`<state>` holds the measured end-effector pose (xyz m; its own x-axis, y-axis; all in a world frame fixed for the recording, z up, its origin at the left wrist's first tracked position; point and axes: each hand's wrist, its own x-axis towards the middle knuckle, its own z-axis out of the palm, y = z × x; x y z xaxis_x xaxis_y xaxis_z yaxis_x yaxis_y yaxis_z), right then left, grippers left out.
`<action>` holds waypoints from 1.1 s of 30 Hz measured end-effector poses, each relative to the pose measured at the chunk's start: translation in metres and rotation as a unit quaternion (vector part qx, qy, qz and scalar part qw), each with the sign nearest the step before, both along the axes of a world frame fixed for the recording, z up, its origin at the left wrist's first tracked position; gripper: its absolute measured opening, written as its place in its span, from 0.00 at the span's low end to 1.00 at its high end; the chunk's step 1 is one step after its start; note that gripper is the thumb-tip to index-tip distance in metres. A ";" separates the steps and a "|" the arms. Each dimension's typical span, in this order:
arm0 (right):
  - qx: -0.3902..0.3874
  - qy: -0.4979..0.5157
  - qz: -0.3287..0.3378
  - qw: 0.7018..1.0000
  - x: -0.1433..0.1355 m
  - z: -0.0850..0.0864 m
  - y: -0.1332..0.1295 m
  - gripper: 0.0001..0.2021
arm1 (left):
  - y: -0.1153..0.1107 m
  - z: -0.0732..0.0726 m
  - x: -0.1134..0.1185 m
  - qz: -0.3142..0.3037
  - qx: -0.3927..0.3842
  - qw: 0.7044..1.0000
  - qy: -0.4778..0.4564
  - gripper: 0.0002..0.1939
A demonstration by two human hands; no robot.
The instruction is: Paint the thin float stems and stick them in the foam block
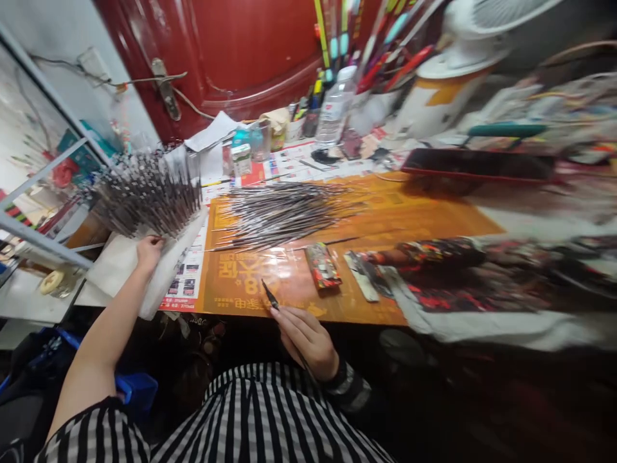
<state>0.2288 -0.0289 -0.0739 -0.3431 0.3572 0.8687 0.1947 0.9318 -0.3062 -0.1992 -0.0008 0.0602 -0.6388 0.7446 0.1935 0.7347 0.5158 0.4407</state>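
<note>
My left hand (pixel 150 251) is at the front lower edge of a dense stand of thin dark upright sticks (pixel 144 196) with pale tips. Its fingers are pinched together at the base of the sticks, and what they grip is too small to make out. Near the table's front edge, my right hand (pixel 308 335) closes around a slim dark paintbrush (pixel 270 296), its pointed tip aimed up and left. Beyond that tip lies a wide pile of thin dark sticks (pixel 284 215) on the orange sheet (pixel 385 206).
Right of the pile is a paint-smeared block (pixel 322 265), beside a flat scraper-like blade (pixel 362 276). A dark red tray (pixel 477 166), a clear bottle (pixel 335 106) and a white fan (pixel 457 71) stand farther back. A metal frame (pixel 48 96) rises at left.
</note>
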 end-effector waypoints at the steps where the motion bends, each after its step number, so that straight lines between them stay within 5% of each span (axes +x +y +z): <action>1: -0.004 0.000 -0.002 1.000 0.000 0.001 0.000 0.31 | -0.002 0.007 0.004 0.000 -0.008 1.000 0.012 0.14; 5: -0.017 -0.002 -0.003 1.000 -0.004 0.004 0.002 0.28 | -0.014 0.025 0.026 -0.060 -0.052 0.989 0.127 0.10; 8: -0.039 0.022 -0.014 0.999 -0.007 0.003 0.006 0.28 | -0.020 0.020 0.064 -0.197 -0.024 0.949 0.245 0.14; 11: -0.057 0.054 -0.008 0.997 -0.006 0.003 0.006 0.27 | -0.011 0.005 0.125 -0.367 0.019 0.911 0.187 0.13; 15: -0.071 0.075 -0.003 0.995 0.009 0.011 0.003 0.27 | 0.034 -0.019 0.207 -0.474 0.011 0.874 0.111 0.07; 22: -0.079 0.083 -0.109 0.987 0.070 0.023 -0.002 0.27 | 0.103 -0.041 0.275 -0.401 -0.074 0.899 0.162 0.08; 28: -0.126 0.095 -0.231 0.960 0.120 0.015 -0.015 0.23 | 0.120 -0.050 0.284 -0.375 -0.073 0.913 0.145 0.11; 33: -0.122 0.101 -0.291 0.944 0.142 0.019 -0.022 0.22 | 0.109 -0.047 0.272 -0.375 -0.098 0.908 0.160 0.09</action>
